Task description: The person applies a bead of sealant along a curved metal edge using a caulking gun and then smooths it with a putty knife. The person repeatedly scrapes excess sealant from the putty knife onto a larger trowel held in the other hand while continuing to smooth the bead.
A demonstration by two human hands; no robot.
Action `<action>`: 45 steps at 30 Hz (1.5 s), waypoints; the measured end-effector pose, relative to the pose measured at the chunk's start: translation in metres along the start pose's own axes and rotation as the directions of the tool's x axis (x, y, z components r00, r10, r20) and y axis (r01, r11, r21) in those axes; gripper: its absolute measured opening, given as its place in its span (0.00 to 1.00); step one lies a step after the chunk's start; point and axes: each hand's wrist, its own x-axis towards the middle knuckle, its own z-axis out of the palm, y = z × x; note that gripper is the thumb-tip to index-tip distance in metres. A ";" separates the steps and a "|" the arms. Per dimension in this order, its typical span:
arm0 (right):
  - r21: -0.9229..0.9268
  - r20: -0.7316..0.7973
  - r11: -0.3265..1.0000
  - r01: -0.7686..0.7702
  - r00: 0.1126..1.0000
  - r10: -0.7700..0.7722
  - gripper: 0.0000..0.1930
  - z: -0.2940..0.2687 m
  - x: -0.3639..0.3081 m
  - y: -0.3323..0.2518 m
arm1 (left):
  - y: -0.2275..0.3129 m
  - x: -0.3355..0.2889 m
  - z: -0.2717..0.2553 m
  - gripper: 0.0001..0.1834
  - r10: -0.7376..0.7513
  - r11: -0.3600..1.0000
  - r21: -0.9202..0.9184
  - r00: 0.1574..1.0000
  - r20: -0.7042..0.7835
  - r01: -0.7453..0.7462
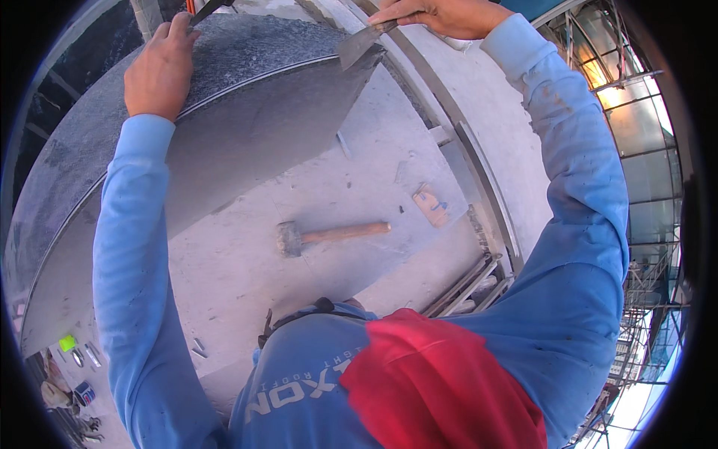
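At the top left, my left hand point(161, 71) is closed round a dark, narrow tool point(208, 10) whose far end leaves the picture. That hand is over the grey, rough top of a curved wall or counter point(277, 41). My right hand point(437, 13), at the top and right of centre, grips a putty knife point(360, 46). The knife's flat grey blade points left and down, over the right end of the curved top near its edge; whether it touches is unclear. A mallet point(340, 233) with a wooden handle lies on the dusty floor below.
A flat orange-brown piece point(431, 205) lies right of the mallet. Long rails point(467, 280) rest at the lower right, beside a raised ledge point(486, 194). Scaffolding point(647, 187) stands at the far right. Small tools and a lime-green item point(68, 343) sit at the lower left.
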 end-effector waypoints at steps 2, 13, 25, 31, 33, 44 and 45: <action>0.006 0.007 0.998 0.056 0.998 -0.056 0.16 0.003 -0.003 0.016 | -0.001 0.000 0.000 0.14 -0.003 1.000 0.009 1.000 0.014 0.003; 0.116 -0.037 0.993 -0.027 0.999 0.032 0.16 0.027 -0.040 0.077 | 0.000 0.004 -0.004 0.17 -0.014 0.996 0.085 0.998 0.059 0.009; 0.234 -0.597 0.916 -0.325 0.695 0.400 0.21 0.099 -0.108 0.002 | 0.010 0.005 -0.016 0.14 -0.052 0.998 0.044 0.994 0.092 0.049; 0.921 -0.340 0.310 0.236 0.101 0.935 0.26 0.230 -0.031 -0.150 | 0.013 0.007 -0.019 0.15 -0.044 0.998 0.044 0.995 0.094 0.040; 0.899 -0.300 0.274 0.343 0.023 0.954 0.27 0.239 -0.008 -0.165 | 0.014 0.007 -0.020 0.15 -0.055 0.997 0.059 0.992 0.118 0.048; 0.927 -0.326 0.306 0.216 0.061 0.944 0.22 0.245 0.019 -0.157 | 0.012 0.006 -0.016 0.15 -0.051 0.996 0.073 0.994 0.092 0.044; 0.924 -0.354 0.339 0.176 0.058 0.933 0.22 0.248 0.022 -0.157 | 0.012 0.006 -0.016 0.15 -0.056 0.995 0.087 0.993 0.100 0.047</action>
